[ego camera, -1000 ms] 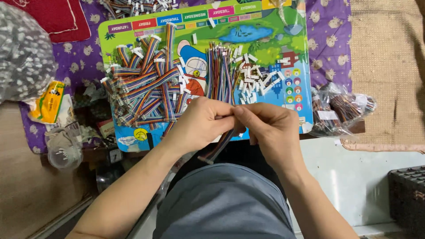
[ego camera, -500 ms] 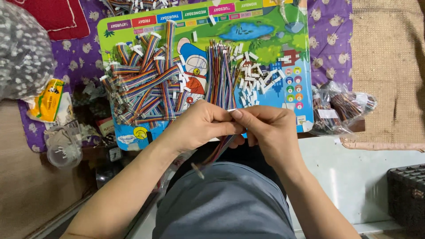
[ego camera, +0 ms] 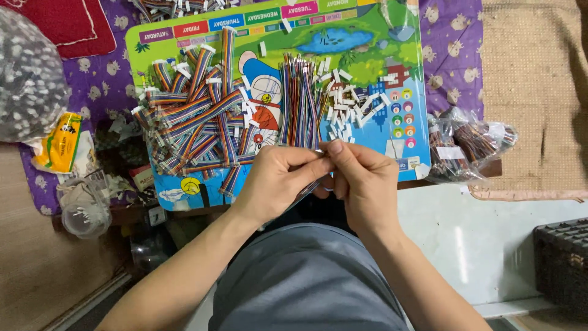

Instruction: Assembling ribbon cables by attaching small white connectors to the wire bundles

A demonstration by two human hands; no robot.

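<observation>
Two hands meet just under the colourful board [ego camera: 380,73] — left hand [ego camera: 278,184] and right hand [ego camera: 361,184] both pinching one thin striped ribbon cable [ego camera: 309,191] between fingertips. Its dark end trails down between the palms. Two heaps lie on the board — finished rainbow cables [ego camera: 196,116], loose wires [ego camera: 300,104].

A single head-worn camera looks steeply down from above the person's lap, close to the work. The colourful board [ego camera: 392,67] lies toward 12 o'clock, the left hand [ego camera: 278,181] and right hand [ego camera: 364,184] meet near centre, forearms entering from 6 o'clock
</observation>
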